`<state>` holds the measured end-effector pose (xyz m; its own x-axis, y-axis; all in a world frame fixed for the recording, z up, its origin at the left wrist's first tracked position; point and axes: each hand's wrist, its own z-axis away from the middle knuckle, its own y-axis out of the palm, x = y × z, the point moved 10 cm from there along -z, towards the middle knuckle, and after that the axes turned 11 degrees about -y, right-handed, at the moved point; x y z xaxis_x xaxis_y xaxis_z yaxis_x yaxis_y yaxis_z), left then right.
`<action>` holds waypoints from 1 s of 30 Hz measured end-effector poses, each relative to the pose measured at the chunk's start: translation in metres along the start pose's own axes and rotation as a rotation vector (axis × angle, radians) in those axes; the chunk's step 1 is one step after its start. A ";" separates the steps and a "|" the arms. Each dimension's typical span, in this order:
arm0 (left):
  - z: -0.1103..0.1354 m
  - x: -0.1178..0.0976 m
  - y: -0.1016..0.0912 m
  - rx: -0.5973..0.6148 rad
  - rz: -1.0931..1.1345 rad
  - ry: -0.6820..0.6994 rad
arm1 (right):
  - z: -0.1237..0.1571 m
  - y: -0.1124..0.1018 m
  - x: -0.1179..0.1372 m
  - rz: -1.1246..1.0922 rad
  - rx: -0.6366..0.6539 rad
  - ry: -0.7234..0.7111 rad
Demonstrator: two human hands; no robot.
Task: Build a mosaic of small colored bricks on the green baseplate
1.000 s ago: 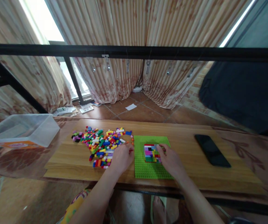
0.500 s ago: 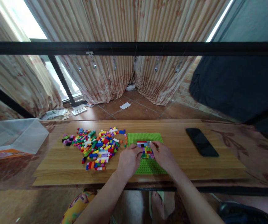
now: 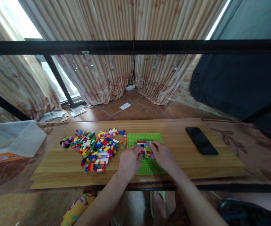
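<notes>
A block of multicoloured toy bricks [image 3: 146, 151] stands on the green baseplate [image 3: 152, 169], a little behind its middle. My left hand [image 3: 131, 159] is closed at the left side of this block, thumb and fingertips against its edge. On the opposite side, my right hand [image 3: 162, 153] is closed with its fingertips at the block's back right corner. Between the two hands the studded top shows red, yellow, green, purple and black bricks. My fingers cover both side edges, so I cannot tell whether either hand also has a loose brick.
Loose bricks [image 3: 100, 146] lie in a wide heap left of the baseplate on the wooden board [image 3: 180, 169]. A black phone [image 3: 201, 141] rests at the right. A clear plastic bin [image 3: 15, 138] stands at the far left. A black bar [image 3: 135, 47] crosses behind.
The whole view has shifted slightly, moving the scene a little left. Both hands stay at the sides of the brick block, with hardly any movement of the fingers.
</notes>
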<state>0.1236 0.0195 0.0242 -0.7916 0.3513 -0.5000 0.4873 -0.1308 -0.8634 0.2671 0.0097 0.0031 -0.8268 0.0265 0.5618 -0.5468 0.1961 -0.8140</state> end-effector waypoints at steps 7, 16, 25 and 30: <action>0.001 0.000 0.001 -0.001 -0.005 -0.007 | 0.000 -0.001 0.000 -0.006 -0.004 -0.014; 0.000 0.002 -0.001 -0.009 0.045 -0.016 | 0.006 -0.011 0.006 -0.039 -0.182 -0.060; 0.002 0.004 -0.004 -0.018 0.085 -0.032 | 0.006 0.009 0.014 0.020 -0.098 -0.066; 0.004 0.005 -0.006 -0.028 0.092 -0.030 | 0.005 0.013 0.007 0.026 -0.081 -0.012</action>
<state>0.1148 0.0185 0.0265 -0.7533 0.3113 -0.5793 0.5685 -0.1347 -0.8116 0.2535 0.0080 -0.0048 -0.8422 0.0204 0.5388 -0.5135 0.2739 -0.8132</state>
